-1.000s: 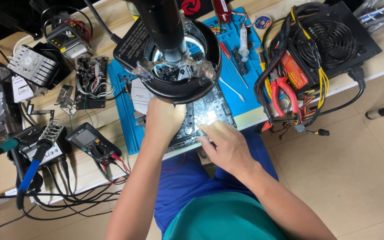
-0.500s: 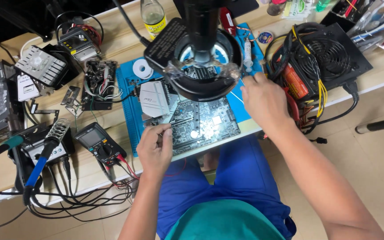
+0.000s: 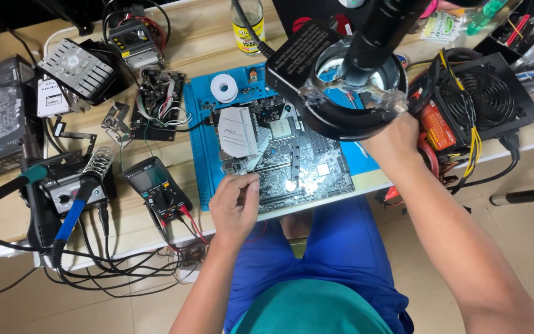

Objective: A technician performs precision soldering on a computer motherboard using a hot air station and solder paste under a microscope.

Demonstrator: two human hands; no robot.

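A grey motherboard (image 3: 292, 164) lies on a blue work mat (image 3: 198, 154) at the bench's front edge. My left hand (image 3: 236, 207) rests at the board's near-left corner, its curled fingers pinching the edge. My right hand (image 3: 395, 141) reaches up to the right rim of the black microscope ring light (image 3: 341, 124) that hangs over the board. Its fingers are hidden behind the rim. A white heatsink cover (image 3: 237, 131) sits on the board's left part.
A multimeter (image 3: 156, 188) with red leads and a blue-handled soldering iron (image 3: 72, 210) in its stand lie left of the mat. A power supply (image 3: 486, 93) with bundled cables stands at right. A white roll (image 3: 224, 88), a bottle (image 3: 247, 25) and loose circuit boards crowd the back.
My left hand came from under the ring light to the board's near-left corner. My right hand left the board's near edge and rose to the ring light's right rim.
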